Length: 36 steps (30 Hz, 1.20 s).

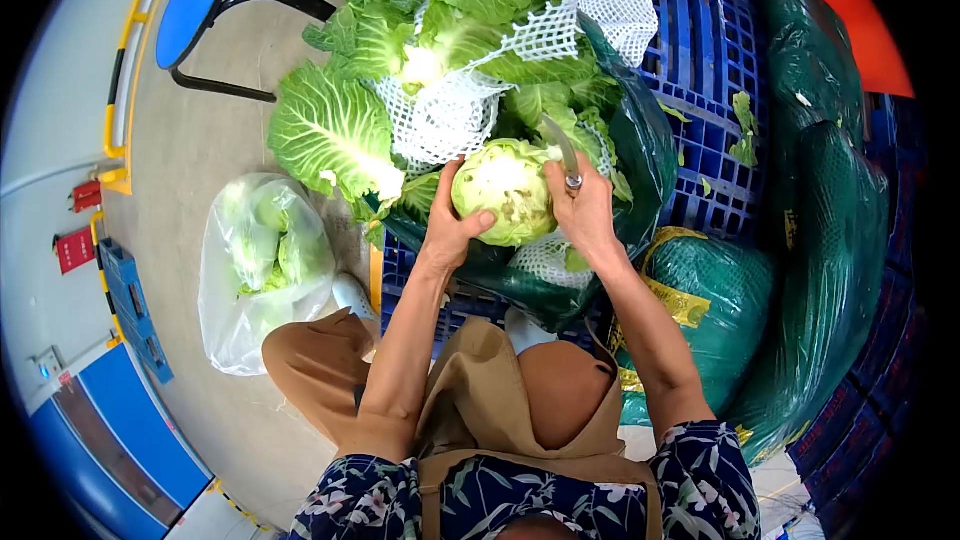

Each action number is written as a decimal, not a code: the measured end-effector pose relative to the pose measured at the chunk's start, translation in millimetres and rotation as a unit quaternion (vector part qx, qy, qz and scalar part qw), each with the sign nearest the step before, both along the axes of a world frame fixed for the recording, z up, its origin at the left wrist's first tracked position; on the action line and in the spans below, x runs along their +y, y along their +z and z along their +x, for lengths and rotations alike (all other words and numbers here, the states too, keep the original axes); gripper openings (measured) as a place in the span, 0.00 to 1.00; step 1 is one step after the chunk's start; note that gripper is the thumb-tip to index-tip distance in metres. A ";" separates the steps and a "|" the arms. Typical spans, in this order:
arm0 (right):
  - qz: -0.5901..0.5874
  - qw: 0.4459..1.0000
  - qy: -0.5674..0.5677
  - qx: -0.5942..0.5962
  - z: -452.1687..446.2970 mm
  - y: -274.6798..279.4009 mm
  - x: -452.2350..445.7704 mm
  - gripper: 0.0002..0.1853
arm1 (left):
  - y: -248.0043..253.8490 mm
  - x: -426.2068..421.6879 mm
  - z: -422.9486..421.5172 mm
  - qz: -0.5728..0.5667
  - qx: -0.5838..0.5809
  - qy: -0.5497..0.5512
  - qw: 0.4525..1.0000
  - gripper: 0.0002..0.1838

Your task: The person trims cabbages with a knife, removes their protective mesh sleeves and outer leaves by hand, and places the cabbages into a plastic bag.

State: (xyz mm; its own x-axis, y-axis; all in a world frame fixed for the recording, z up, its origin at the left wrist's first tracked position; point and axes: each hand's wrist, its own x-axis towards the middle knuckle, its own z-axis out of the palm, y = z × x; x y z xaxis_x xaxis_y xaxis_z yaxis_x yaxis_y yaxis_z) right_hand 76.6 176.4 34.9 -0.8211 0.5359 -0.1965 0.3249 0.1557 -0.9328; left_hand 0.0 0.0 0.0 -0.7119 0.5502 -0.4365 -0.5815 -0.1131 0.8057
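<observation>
A pale green cabbage with brownish specks is held up in front of me. My left hand cups its left side, with the thumb across the lower front. On the other side my right hand is closed round a knife. Its curved blade points up and slightly left, and the thumb is by the cabbage's edge. Beneath and beyond lies a pile of loose cabbage leaves and white foam netting. These fill an opened dark green bag; another netted piece shows below the cabbage.
A clear plastic bag of cabbages stands on the floor to the left. Beyond it is a blue stool. Full green bags lie at the right, and blue plastic pallets with leaf scraps extend behind the pile.
</observation>
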 end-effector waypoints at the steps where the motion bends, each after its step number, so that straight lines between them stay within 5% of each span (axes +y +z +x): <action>1: 0.043 0.999 -0.015 -0.006 0.6 -7.4 -1.5 0.18 | -1.5 -1.8 4.1 0.005 0.008 0.010 1.000 0.60; 8: 0.143 0.985 -0.088 -0.042 -3.3 -37.6 5.7 0.11 | -11.1 5.5 20.1 0.038 -0.024 0.050 0.998 0.58; 11: 0.007 0.987 -0.101 -0.129 6.6 -67.7 29.2 0.11 | -9.4 4.4 17.8 0.092 -0.058 0.083 0.991 0.60; 15: -0.277 0.950 -0.135 -0.042 11.6 -39.7 13.8 0.21 | 4.2 8.4 10.4 0.110 -0.049 0.101 0.988 0.63; 21: -0.152 0.984 0.086 0.017 2.0 -10.1 14.7 0.26 | 0.4 -2.5 -7.3 0.019 0.025 -0.015 0.999 0.63; 22: -0.092 0.986 0.138 0.028 0.8 -10.3 21.8 0.26 | -4.2 -8.4 -25.8 0.060 -0.044 -0.057 0.996 0.62; 23: -0.036 0.981 0.188 0.036 1.1 -8.9 23.7 0.26 | -7.6 -11.8 -29.2 -0.045 -0.025 -0.091 0.995 0.60; 25: -0.033 0.974 0.225 0.023 -4.0 -3.0 18.4 0.27 | 12.0 -7.9 -36.0 -0.064 -0.027 -0.183 0.981 0.54; 27: -0.021 0.969 0.245 0.024 -8.8 -14.7 20.3 0.27 | 7.3 -7.7 -33.0 -0.061 -0.062 -0.148 0.985 0.51; 28: 0.007 0.971 0.227 0.080 -11.4 -21.9 17.1 0.25 | 4.9 -7.4 -30.9 -0.059 -0.081 -0.132 0.986 0.49; 31: -0.129 0.978 0.154 -0.049 -10.8 -21.9 29.1 0.21 | 4.2 -12.3 -21.4 -0.006 -0.134 -0.071 0.988 0.47; 36: -0.226 0.968 -0.100 0.052 -14.9 -49.3 33.4 0.19 | -12.6 -8.1 3.0 0.142 -0.204 -0.014 0.969 0.56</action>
